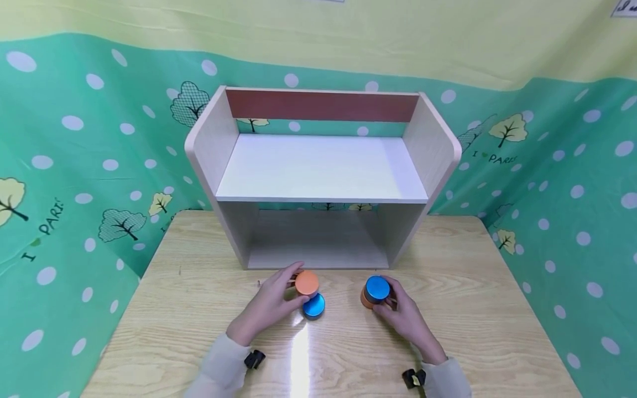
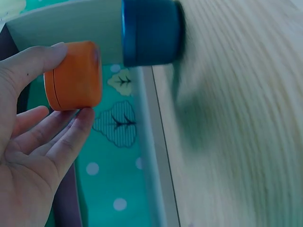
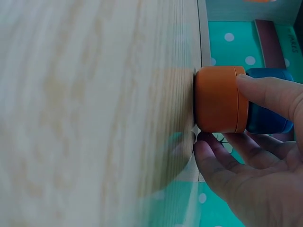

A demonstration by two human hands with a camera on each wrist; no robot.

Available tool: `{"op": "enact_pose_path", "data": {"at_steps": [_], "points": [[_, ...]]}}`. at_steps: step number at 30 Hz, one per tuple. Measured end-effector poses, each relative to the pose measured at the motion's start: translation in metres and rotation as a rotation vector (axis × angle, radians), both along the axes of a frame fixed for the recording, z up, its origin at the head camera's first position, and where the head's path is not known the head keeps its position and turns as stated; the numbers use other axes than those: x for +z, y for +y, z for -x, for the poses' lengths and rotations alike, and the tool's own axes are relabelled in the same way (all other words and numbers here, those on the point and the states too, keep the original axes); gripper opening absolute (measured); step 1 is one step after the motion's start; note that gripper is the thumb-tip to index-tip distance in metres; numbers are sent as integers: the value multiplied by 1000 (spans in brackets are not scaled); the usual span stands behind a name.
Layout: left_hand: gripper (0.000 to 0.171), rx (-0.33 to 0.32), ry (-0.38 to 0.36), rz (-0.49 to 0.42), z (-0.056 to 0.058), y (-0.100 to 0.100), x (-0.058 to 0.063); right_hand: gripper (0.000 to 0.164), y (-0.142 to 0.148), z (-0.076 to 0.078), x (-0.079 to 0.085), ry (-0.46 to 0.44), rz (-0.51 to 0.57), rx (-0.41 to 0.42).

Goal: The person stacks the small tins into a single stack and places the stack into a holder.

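Note:
My left hand [image 1: 271,304] pinches a small round orange jar [image 2: 75,75] between thumb and fingertips, held up off the table. Beside and below it, a blue jar [image 1: 313,307] stands on the table; in the left wrist view this blue jar [image 2: 154,33] is just past the orange one. To the right, my right hand [image 1: 405,315] grips a stack of two jars from its right side. The lower one is an orange jar [image 3: 218,99] at the table surface, with a blue jar [image 3: 269,101] on top. My right thumb crosses the seam between them.
A white two-level shelf [image 1: 320,200] stands at the back of the wooden table [image 1: 189,309], its lower front edge just behind the jars. A green dotted curtain [image 1: 79,160] hangs behind and along both sides of the table.

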State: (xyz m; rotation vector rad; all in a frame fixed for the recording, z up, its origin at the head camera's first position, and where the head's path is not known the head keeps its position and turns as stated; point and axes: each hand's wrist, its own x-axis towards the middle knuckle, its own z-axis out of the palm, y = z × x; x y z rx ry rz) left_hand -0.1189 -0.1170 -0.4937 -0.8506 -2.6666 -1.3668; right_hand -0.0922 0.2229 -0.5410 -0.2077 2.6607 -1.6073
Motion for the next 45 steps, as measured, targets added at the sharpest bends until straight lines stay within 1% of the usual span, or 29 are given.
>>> {"op": "enact_pose_path", "data": {"at_steps": [5, 11, 13, 19, 23, 26, 30, 33, 39, 45], "points": [[78, -34, 27, 15, 4, 10, 5, 67, -1, 0, 1, -5, 5, -2], [76, -86, 6, -24, 8, 25, 10, 67, -3, 0, 2, -27, -6, -15], [76, -99, 4, -25, 10, 31, 12, 68, -3, 0, 3, -31, -12, -19], [77, -124, 25, 21, 15, 47, 17, 67, -5, -2, 4, -33, -35, -31], [77, -135, 7, 53, 17, 55, 19, 66, -6, -3, 5, -46, -36, -38], [77, -149, -7, 61, 19, 61, 21, 66, -6, -4, 6, -45, -39, -40], [77, -176, -7, 53, 22, 70, 23, 65, -6, -3, 6, -39, -44, -43], [76, -196, -5, 43, 24, 77, 24, 66, -6, -2, 6, -45, -39, -48], [75, -223, 4, 45, 27, 91, 24, 67, -6, -2, 7, -100, -5, -54], [74, -259, 13, 36, 28, 105, 21, 68, -5, -1, 6, -104, 17, -37]]}}
